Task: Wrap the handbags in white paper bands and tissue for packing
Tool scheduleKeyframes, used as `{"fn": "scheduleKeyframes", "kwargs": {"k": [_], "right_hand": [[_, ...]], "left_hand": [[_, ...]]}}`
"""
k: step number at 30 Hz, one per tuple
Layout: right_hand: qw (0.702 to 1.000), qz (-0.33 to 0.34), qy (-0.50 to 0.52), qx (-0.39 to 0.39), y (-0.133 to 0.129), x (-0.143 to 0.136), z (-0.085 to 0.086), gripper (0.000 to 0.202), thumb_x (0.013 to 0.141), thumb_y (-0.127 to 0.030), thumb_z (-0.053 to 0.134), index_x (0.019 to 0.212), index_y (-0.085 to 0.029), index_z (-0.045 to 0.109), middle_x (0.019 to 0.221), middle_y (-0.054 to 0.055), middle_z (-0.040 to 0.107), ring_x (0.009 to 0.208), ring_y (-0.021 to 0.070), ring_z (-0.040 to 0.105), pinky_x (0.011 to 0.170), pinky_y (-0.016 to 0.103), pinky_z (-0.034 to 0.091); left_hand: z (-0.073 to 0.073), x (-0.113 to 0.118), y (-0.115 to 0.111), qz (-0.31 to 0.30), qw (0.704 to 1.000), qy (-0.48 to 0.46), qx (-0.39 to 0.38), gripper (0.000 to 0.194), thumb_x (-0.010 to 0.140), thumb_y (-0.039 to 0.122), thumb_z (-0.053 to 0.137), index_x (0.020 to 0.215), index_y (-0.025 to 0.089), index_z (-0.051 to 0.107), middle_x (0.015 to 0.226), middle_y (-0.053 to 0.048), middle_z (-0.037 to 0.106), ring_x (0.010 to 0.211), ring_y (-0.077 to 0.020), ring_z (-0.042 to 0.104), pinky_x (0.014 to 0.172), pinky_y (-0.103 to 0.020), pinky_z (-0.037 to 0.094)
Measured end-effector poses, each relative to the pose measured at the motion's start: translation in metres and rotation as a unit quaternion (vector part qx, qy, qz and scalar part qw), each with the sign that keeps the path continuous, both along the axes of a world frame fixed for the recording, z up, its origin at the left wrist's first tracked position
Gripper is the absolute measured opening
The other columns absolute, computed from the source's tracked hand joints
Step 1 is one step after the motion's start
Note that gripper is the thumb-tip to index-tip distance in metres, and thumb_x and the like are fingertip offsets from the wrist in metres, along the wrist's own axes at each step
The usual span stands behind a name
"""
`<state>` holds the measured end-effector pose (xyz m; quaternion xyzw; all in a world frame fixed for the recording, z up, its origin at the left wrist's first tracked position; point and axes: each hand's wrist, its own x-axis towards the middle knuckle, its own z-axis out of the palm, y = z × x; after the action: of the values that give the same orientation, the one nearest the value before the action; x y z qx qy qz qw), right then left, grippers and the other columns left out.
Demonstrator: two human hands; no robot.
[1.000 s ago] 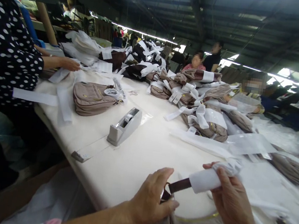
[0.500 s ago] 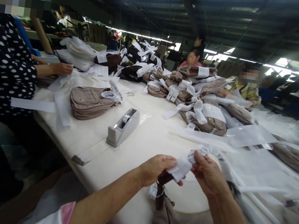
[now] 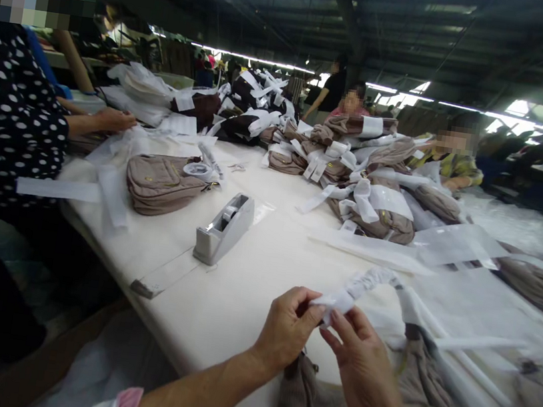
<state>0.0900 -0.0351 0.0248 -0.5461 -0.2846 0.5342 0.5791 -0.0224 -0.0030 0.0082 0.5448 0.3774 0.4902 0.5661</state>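
A taupe bag point(image 3: 431, 394) lies on the near table edge, its handle arching up in crinkled white wrapping point(image 3: 366, 282). My left hand point(image 3: 290, 327) pinches the left end of the wrapped handle, where a white strip point(image 3: 336, 300) folds around it. Close beside it, my right hand point(image 3: 362, 351) has thumb and fingers closed on the same strip from the right. The part of the handle beneath the strip is hidden by my fingers and the wrapping.
A grey tape dispenser point(image 3: 224, 229) stands left of my hands on the white table point(image 3: 275, 251). Beyond it is another taupe bag point(image 3: 163, 185) with a tape roll point(image 3: 196, 169) on it. Wrapped bags point(image 3: 359, 155) pile up at the back. A person in polka dots point(image 3: 10, 120) stands left.
The strip, held flat and loose before, is now folded around the handle end. My right hand has moved down and left towards my left hand, and more of the wrapped handle shows.
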Motion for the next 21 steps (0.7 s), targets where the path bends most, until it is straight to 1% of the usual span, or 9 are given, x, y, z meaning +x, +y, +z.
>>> {"fn": "scheduleKeyframes", "kwargs": {"k": [3,7,10,12,14,15,17,19,21], "right_hand": [[0.999,-0.015,0.005,0.034,-0.005,0.0,-0.001,0.039,0.069,-0.039,0.069,0.102,-0.022,0.057,0.1,0.003,0.062,0.093,0.018,0.055,0.075,0.029,0.048],[0.997,0.052,-0.053,0.028,-0.002,0.017,0.005,0.044,0.072,-0.041,0.065,0.11,-0.022,0.057,0.106,0.006,0.061,0.091,0.0201,0.056,0.072,0.03,0.049],[0.993,0.097,-0.065,0.018,0.003,0.024,0.009,0.046,0.074,-0.041,0.063,0.115,-0.021,0.056,0.111,0.007,0.06,0.092,0.0199,0.056,0.071,0.029,0.048],[0.992,0.103,-0.059,0.036,0.005,0.021,0.009,0.049,0.074,-0.04,0.063,0.119,-0.022,0.053,0.115,0.007,0.058,0.096,0.0205,0.055,0.074,0.029,0.047],[0.992,0.094,-0.055,0.057,0.006,0.013,0.007,0.052,0.073,-0.04,0.064,0.121,-0.022,0.052,0.116,0.007,0.058,0.1,0.0216,0.054,0.081,0.033,0.046],[0.992,0.087,-0.056,0.065,0.006,0.01,0.005,0.054,0.073,-0.04,0.065,0.122,-0.022,0.051,0.116,0.006,0.059,0.102,0.0222,0.054,0.085,0.035,0.044],[0.993,0.081,-0.052,0.071,0.006,0.004,0.003,0.054,0.071,-0.038,0.067,0.121,-0.023,0.052,0.116,0.006,0.059,0.105,0.0226,0.053,0.09,0.036,0.042],[0.995,0.076,-0.029,0.063,0.009,0.005,0.002,0.046,0.072,-0.039,0.066,0.114,-0.024,0.056,0.115,0.004,0.059,0.103,0.0212,0.054,0.086,0.034,0.045],[0.997,0.06,0.027,0.04,0.016,0.009,0.005,0.032,0.073,-0.042,0.064,0.099,-0.023,0.062,0.104,0.002,0.063,0.091,0.018,0.058,0.075,0.031,0.049]], "left_hand": [[0.002,-0.004,-0.004,-0.008,0.996,0.081,0.036,0.02,0.083,0.03,0.051,0.09,0.016,0.064,0.082,-0.003,0.06,0.074,-0.0123,0.054,0.067,-0.021,0.044],[0.019,-0.015,0.008,-0.066,0.985,0.149,0.062,0.022,0.08,0.031,0.054,0.089,0.014,0.063,0.081,-0.003,0.061,0.066,-0.0108,0.053,0.063,-0.021,0.045],[0.034,-0.021,0.03,-0.09,0.971,0.155,0.157,0.035,0.077,0.029,0.057,0.109,0.015,0.056,0.107,-0.007,0.056,0.069,-0.0092,0.054,0.066,-0.022,0.047],[0.039,-0.023,0.043,-0.146,0.952,0.158,0.219,0.043,0.076,0.027,0.057,0.117,0.017,0.052,0.117,-0.008,0.05,0.07,-0.0085,0.054,0.067,-0.022,0.047],[0.04,-0.024,0.052,-0.189,0.939,0.174,0.226,0.038,0.076,0.026,0.057,0.112,0.015,0.056,0.104,-0.007,0.055,0.064,-0.0075,0.052,0.062,-0.02,0.045],[0.038,-0.025,0.054,-0.195,0.94,0.18,0.213,0.034,0.076,0.025,0.057,0.108,0.014,0.057,0.092,-0.004,0.058,0.061,-0.0072,0.051,0.059,-0.019,0.044],[0.034,-0.029,0.054,-0.195,0.95,0.169,0.174,0.03,0.075,0.023,0.056,0.103,0.014,0.056,0.072,0.001,0.055,0.056,-0.007,0.048,0.053,-0.018,0.04],[0.03,-0.033,0.052,-0.208,0.958,0.139,0.14,0.026,0.073,0.019,0.056,0.098,0.014,0.054,0.064,0.003,0.051,0.054,-0.0068,0.046,0.051,-0.016,0.037],[0.027,-0.035,0.049,-0.231,0.96,0.107,0.113,0.024,0.071,0.018,0.057,0.095,0.014,0.052,0.065,0.004,0.049,0.055,-0.0061,0.045,0.051,-0.016,0.036]]}}
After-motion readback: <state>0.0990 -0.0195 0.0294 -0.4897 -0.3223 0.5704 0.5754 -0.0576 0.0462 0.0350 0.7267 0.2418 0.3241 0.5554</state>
